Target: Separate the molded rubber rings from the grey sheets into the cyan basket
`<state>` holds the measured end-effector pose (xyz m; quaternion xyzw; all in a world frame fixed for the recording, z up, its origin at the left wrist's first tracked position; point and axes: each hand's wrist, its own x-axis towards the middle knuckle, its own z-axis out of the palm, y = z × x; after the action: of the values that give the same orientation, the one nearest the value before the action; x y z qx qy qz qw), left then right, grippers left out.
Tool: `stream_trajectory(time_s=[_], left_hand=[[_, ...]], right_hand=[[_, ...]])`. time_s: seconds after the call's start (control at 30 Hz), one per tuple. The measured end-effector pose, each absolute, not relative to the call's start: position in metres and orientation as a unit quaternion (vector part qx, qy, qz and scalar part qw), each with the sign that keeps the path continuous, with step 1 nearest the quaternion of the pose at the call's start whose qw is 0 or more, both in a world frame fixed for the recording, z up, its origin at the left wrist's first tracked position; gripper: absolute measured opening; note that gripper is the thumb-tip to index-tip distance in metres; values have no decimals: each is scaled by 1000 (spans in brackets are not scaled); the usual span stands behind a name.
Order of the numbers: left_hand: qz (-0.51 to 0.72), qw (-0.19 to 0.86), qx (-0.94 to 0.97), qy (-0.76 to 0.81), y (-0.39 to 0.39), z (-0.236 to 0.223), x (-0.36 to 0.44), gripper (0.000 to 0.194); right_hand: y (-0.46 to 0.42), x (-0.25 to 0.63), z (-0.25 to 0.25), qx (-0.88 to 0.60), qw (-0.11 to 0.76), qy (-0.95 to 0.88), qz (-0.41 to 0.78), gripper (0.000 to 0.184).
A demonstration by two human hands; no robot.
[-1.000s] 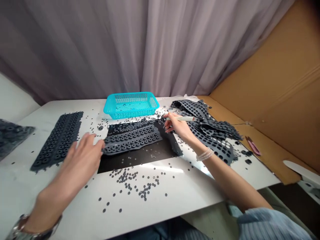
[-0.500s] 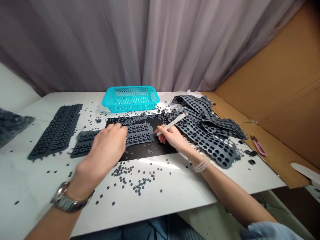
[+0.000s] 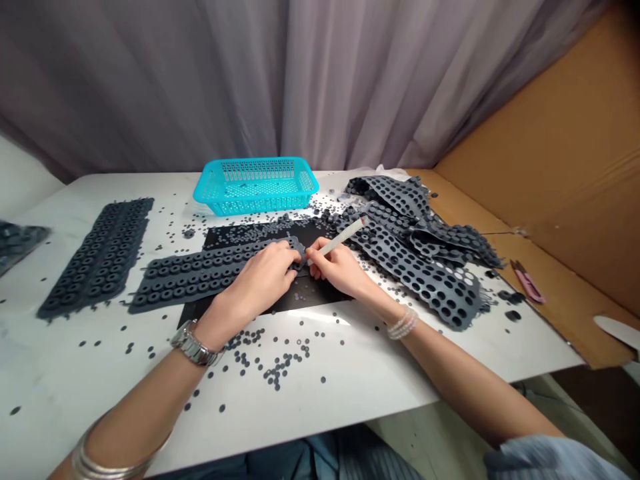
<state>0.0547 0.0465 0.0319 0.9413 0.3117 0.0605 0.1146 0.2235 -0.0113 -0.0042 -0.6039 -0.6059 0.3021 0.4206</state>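
Note:
A dark grey rubber sheet (image 3: 193, 273) with rows of raised rings lies partly over a black mat (image 3: 280, 303). My left hand (image 3: 265, 273) is closed on the right end of this sheet, its fingers bent over the edge. Close beside it, my right hand (image 3: 337, 267) grips a slim white pen-like tool (image 3: 349, 231). The tool slants up to the right, its upper end reddish. Its lower tip meets the sheet's corner near my left fingertips, where the exact contact is hidden.
A turquoise basket (image 3: 255, 205) stands at the back. Another ringed sheet (image 3: 100, 260) lies left. Punched sheets (image 3: 420, 273) are heaped right, with pink-handled snips (image 3: 529, 283) beyond. Small black discs (image 3: 277, 370) are scattered over the white table (image 3: 350, 400).
My left hand has moved right along the sheet to its right end, next to my right hand. The right hand still holds the white tool. The view has shifted slightly.

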Motion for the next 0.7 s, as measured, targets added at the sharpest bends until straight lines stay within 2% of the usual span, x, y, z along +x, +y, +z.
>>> stream_trajectory(time_s=[0.27,0.53,0.7], left_hand=[[76,108,939,317,48,22,58,17],[83,80,939,324,46,22,63,23],[93,79,936,331,45,21,68,20]], right_hand=[[-11,221,-6,-617,406,-619,266,22],[-11,212,2,-634,378,-645,200,20],[-8,206,8,-650,346,-657,164,21]])
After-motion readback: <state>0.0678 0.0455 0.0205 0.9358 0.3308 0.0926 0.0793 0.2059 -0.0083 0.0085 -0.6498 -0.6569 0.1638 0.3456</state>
